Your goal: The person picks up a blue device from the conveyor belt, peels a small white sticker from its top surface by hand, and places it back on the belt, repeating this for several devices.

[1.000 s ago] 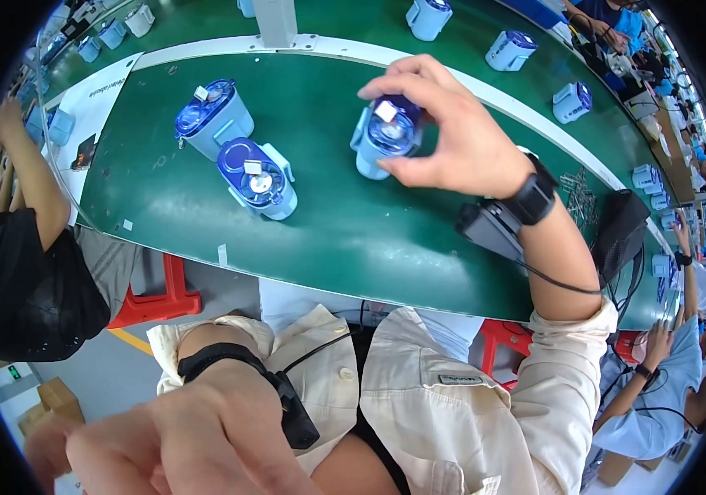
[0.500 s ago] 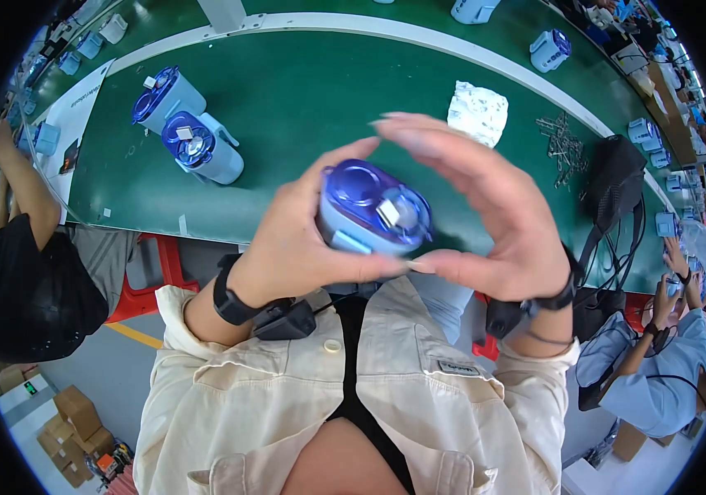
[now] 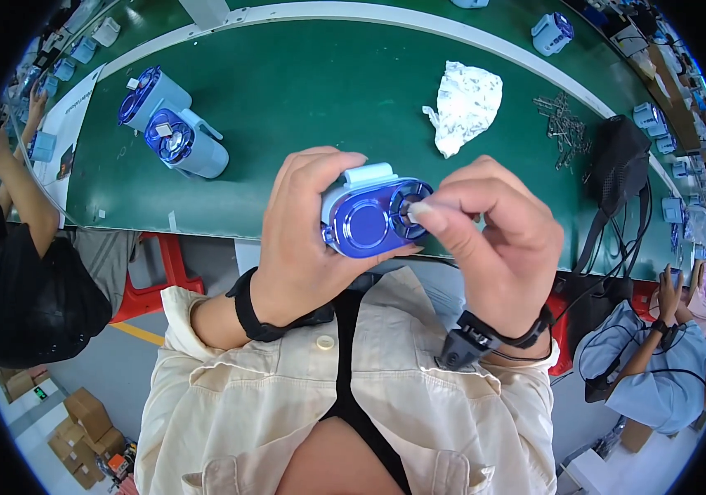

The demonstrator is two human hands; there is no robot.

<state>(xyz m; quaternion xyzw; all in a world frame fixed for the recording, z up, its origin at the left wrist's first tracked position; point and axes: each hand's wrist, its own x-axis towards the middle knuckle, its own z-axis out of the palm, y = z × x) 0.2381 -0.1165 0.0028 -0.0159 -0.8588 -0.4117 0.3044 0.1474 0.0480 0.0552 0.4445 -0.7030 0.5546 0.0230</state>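
Container [image 3: 375,196] sat gripped in left hand [image 3: 299,227]; right hand [image 3: 505,227] pinched at lid [image 3: 365,224], apparently unfinished; two left containers [image 3: 198,150] sat untouched.

Worktable [image 3: 287,91], with a rail [image 3: 419,25] running behind it.
On its left, one lidded container [image 3: 192,147] sits just before another container [image 3: 155,99]. A third container [image 3: 363,221] is in the left hand [image 3: 299,239], the right hand [image 3: 505,235] at its right end. Beyond, rightward: sheet [image 3: 467,107], pile of small parts [image 3: 566,132], bag [image 3: 617,161].

L fingers [image 3: 326,172] grip blue cont. [image 3: 382,206], R fingers [image 3: 450,231] at lid [image 3: 365,224].
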